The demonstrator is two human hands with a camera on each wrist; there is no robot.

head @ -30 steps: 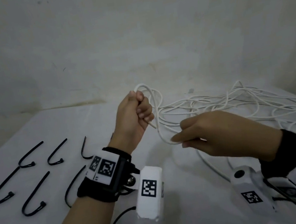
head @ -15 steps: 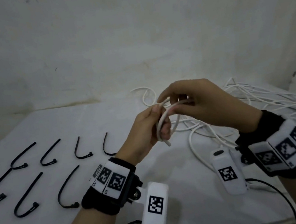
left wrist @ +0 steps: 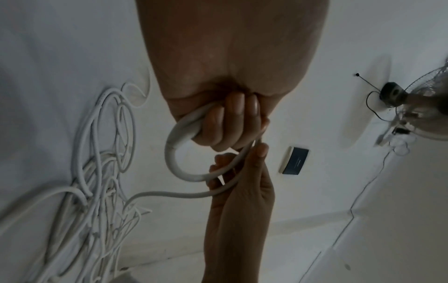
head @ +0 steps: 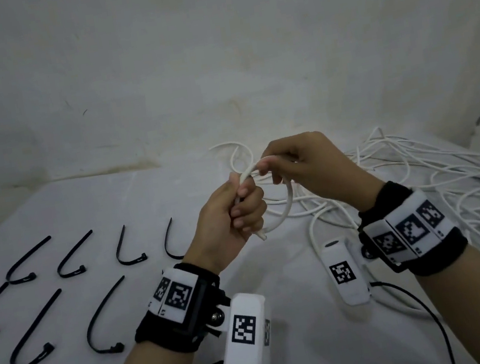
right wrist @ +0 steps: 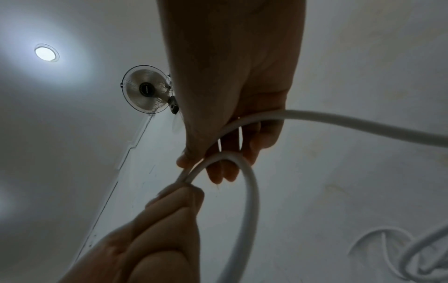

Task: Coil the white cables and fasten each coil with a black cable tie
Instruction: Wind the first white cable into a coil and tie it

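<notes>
White counter (head: 110, 202) carries the loose cables (head: 452, 179) to our right. Our left hand (head: 225, 215) grips the cable (head: 290, 202) near its end; our right hand (head: 308, 164) pinches the loop top, probably just above the left grip.

White cable (head: 288, 205) in one small raised loop; black ties (head: 103, 320) flat, unused.

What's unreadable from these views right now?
- Head view: the fourth top-row cable tie is part hidden by the left hand.
- Head view: the cable pile runs off the right edge; count unclear.
- Left wrist view: how much white cable the fist holds is hidden by fingers.
</notes>
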